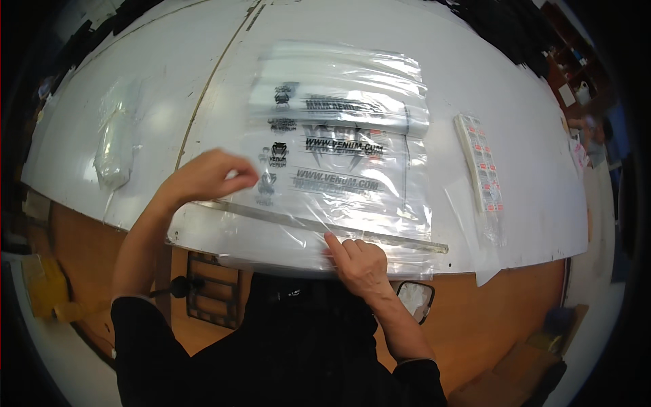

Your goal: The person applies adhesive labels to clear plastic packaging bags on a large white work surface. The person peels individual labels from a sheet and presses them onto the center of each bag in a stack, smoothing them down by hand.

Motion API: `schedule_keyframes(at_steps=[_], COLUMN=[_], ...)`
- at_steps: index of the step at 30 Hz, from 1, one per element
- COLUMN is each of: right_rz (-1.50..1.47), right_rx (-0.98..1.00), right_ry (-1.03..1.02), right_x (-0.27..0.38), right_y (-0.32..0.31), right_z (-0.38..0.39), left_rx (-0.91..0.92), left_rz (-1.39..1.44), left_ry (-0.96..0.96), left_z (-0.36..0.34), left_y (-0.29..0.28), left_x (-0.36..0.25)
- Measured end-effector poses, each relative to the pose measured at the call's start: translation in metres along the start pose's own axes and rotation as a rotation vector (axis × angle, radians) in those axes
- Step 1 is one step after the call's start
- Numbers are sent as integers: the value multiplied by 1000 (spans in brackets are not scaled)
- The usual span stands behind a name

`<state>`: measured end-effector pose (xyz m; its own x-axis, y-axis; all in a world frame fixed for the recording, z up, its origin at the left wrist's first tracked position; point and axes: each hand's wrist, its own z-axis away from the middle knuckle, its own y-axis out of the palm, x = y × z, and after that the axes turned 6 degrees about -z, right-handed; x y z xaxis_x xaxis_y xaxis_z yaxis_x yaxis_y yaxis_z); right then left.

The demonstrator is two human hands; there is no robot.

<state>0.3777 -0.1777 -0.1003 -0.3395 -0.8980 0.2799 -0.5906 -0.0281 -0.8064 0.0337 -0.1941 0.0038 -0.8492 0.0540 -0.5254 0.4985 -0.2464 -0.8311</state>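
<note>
A stack of clear printed plastic bags [339,163] lies on the white table [495,81], its near part crossed by a long transparent straight strip [424,245]. My left hand [220,175] is curled and slightly blurred just left of the bags, above the strip; whatever its fingers may hold is hidden. My right hand [356,264] grips the near edge of the plastic at the table's front, below the strip, with fingers bent.
Rolled clear plastic [115,139] lies at left. A long bundle of small red-marked labels [478,163] and loose film [468,224] are at right. Dark piles [515,34] line the far edge. Part of another person [593,136] shows beyond the right edge.
</note>
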Motion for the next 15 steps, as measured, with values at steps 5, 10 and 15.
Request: schedule_keyframes(at_steps=[5, 10, 15], right_rz=[97, 106, 72], right_rx=[63, 0, 56], right_ry=[-51, -39, -39], right_x=[5, 9, 9], right_y=[9, 0, 2], right_z=[-1, -8, 0], left_rx=[-465, -302, -385], left_rz=[-588, -870, -868], left_ry=[268, 22, -69], left_z=[-140, -197, -200], left_y=[44, 65, 73], left_x=[13, -3, -3])
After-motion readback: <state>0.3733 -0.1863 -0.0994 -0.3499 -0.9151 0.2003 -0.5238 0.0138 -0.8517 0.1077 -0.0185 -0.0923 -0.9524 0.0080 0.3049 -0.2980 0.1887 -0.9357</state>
